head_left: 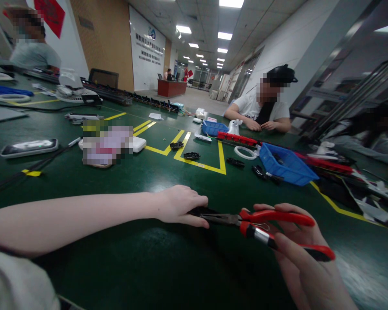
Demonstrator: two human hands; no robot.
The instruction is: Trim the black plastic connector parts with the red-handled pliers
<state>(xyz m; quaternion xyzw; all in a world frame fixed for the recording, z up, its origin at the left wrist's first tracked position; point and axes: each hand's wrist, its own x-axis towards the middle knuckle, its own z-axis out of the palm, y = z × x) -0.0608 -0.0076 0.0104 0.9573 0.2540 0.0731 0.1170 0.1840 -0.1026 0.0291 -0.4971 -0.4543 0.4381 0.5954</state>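
Near the middle of the table, my left hand (180, 205) pinches a small black part (198, 211) between thumb and fingers. Most of that part is hidden by the hand, so I cannot make out its exact kind. My right hand (305, 254) holds needle-nose pliers (261, 218) with red and black handles. Their handles are spread somewhat, and the long metal jaws point left, reaching the black part beside my left fingertips. Whether the jaws grip it, I cannot tell.
Beyond my hands, several small black parts (192, 155) lie around yellow tape lines (200, 165). A blue bin (286, 165) stands at right, beside a white ring (245, 153). Phone-like devices (30, 148) are at left. Across the table sits a person in a black cap (278, 107).
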